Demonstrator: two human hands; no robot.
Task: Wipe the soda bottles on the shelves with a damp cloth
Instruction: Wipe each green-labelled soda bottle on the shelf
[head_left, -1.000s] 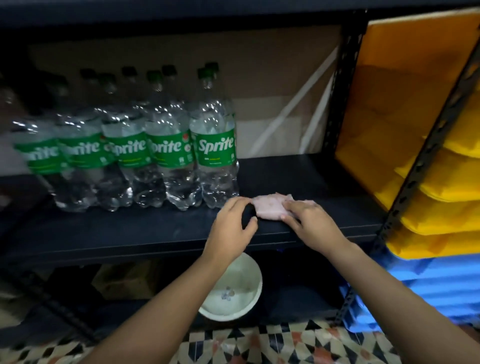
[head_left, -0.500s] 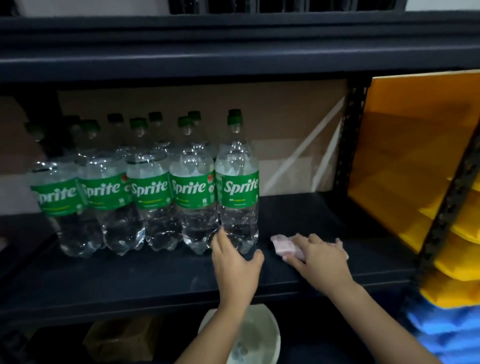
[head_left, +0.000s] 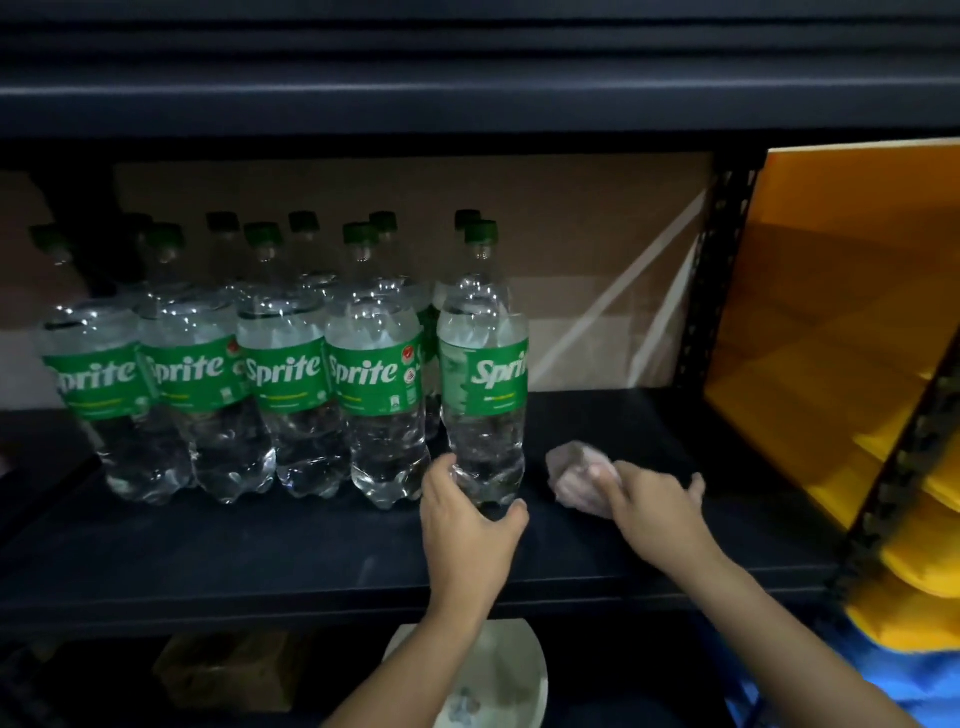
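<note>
Several clear Sprite bottles with green labels and green caps stand in two rows on the dark shelf (head_left: 260, 561). The rightmost front bottle (head_left: 483, 364) stands a little apart from the row (head_left: 234, 374), its label turned partly sideways. My left hand (head_left: 465, 525) wraps around that bottle's base from the front. My right hand (head_left: 649, 504) lies on the shelf to the bottle's right, fingers closed on a crumpled pale pink cloth (head_left: 574, 478).
A white bowl (head_left: 498, 686) sits below the shelf under my left forearm, beside a brown box (head_left: 228, 670). Yellow bins (head_left: 841, 322) and a black perforated upright (head_left: 711, 280) stand at the right. Another shelf (head_left: 467, 93) hangs low overhead.
My left hand went from the cloth to the rightmost bottle's base and closed around it; the bottle has turned. My right hand keeps the cloth. The camera has tilted upward.
</note>
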